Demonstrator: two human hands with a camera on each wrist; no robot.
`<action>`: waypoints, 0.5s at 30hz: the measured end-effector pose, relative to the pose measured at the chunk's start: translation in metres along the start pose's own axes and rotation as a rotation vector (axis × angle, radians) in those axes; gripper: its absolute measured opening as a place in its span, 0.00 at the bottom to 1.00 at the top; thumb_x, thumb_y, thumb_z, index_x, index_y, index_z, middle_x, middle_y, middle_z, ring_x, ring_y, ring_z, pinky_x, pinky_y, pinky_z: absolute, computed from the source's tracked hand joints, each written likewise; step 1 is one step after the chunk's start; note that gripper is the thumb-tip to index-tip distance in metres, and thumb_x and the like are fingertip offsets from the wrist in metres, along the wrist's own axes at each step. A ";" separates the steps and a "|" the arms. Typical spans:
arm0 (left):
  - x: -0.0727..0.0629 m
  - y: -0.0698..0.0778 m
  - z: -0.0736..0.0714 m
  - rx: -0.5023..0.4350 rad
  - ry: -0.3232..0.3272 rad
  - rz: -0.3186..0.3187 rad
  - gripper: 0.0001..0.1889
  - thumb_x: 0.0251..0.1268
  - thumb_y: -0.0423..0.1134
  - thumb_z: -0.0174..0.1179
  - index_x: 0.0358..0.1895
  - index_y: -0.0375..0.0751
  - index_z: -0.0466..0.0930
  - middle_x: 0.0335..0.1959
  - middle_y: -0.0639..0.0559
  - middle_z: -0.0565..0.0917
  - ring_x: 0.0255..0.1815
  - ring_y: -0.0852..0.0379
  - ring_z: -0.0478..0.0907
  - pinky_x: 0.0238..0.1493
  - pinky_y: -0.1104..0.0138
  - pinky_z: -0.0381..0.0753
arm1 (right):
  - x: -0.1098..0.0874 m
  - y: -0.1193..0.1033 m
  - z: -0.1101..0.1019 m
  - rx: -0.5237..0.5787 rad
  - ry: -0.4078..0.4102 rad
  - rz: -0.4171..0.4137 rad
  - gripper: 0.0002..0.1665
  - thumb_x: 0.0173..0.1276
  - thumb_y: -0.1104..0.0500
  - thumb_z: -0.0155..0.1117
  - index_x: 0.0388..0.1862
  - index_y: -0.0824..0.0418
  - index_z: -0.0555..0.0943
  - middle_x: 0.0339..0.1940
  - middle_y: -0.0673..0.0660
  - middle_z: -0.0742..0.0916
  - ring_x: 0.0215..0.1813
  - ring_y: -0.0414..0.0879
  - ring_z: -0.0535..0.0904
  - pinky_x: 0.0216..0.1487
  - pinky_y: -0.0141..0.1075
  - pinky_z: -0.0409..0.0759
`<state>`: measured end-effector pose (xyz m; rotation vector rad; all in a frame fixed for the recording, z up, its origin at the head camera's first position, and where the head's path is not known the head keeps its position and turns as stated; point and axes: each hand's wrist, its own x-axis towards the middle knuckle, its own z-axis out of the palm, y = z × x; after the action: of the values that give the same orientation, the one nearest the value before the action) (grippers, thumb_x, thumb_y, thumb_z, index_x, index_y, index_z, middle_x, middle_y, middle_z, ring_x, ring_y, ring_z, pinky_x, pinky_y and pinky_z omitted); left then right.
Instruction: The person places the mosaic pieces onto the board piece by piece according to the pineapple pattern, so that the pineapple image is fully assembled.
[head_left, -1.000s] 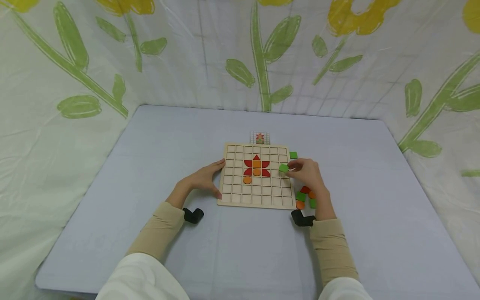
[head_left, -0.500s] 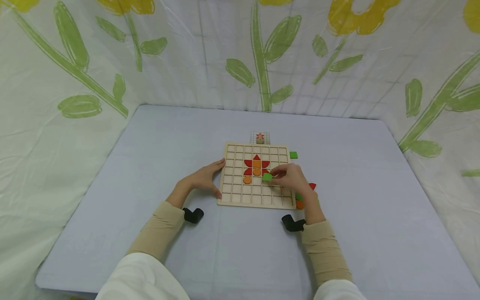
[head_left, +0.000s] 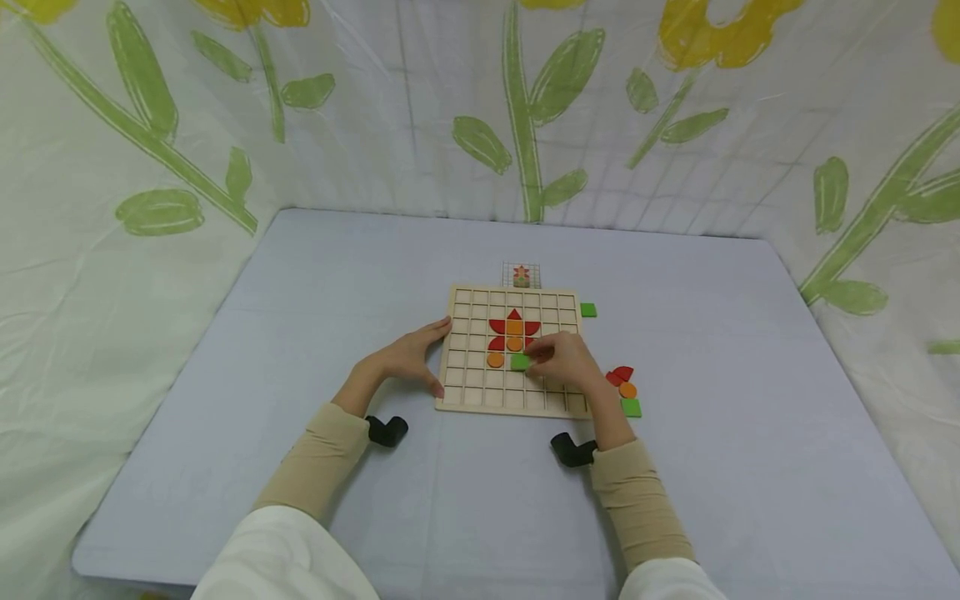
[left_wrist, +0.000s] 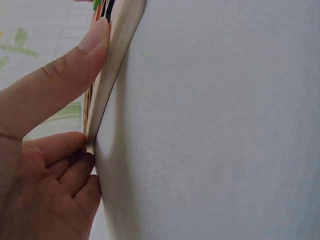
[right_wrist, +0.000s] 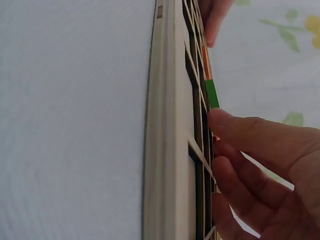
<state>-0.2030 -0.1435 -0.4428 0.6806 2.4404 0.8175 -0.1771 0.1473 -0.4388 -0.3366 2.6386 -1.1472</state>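
Note:
A wooden grid board (head_left: 462, 394) lies on the table, its raised lines forming square cells. My left hand (head_left: 405, 357) touches the board's left edge, thumb and fingers spread apart; in the left wrist view its thumb (left_wrist: 82, 60) rests against the edge. A green square tile (head_left: 519, 362) is pinched between the thumb and fingers of my right hand (head_left: 564, 362), over the cell below an orange round tile (head_left: 513, 343). Red pieces (head_left: 497, 327) surround an orange square (head_left: 514, 327) on the board. Another orange round tile (head_left: 495, 360) sits lower left. My right hand partly covers a red piece.
A small pattern card (head_left: 521, 276) lies behind the board. One green square (head_left: 588, 310) is by the upper right edge. Red pieces (head_left: 621, 375), an orange disc (head_left: 627, 390) and a green square (head_left: 631, 407) lie right of the board.
My right hand has carried the green square tile left and nearer to me, from the board's right edge to the cell under the orange round tile. The left hand stays put.

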 end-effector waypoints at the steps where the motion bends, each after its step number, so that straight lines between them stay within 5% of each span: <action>1: 0.000 0.000 0.000 -0.002 -0.001 -0.003 0.61 0.40 0.40 0.80 0.76 0.28 0.46 0.79 0.40 0.45 0.78 0.42 0.41 0.75 0.52 0.47 | 0.000 0.000 0.001 -0.003 0.000 -0.008 0.16 0.56 0.66 0.73 0.45 0.66 0.86 0.40 0.58 0.88 0.39 0.48 0.81 0.44 0.40 0.82; 15: 0.000 0.002 0.000 -0.013 0.001 -0.012 0.61 0.40 0.40 0.80 0.75 0.28 0.46 0.79 0.40 0.45 0.78 0.42 0.41 0.75 0.51 0.47 | 0.004 -0.001 0.004 -0.030 -0.019 -0.008 0.17 0.59 0.63 0.73 0.48 0.66 0.86 0.39 0.57 0.88 0.38 0.46 0.81 0.44 0.38 0.82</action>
<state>-0.2024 -0.1419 -0.4420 0.6606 2.4362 0.8283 -0.1792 0.1422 -0.4413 -0.3623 2.6426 -1.1023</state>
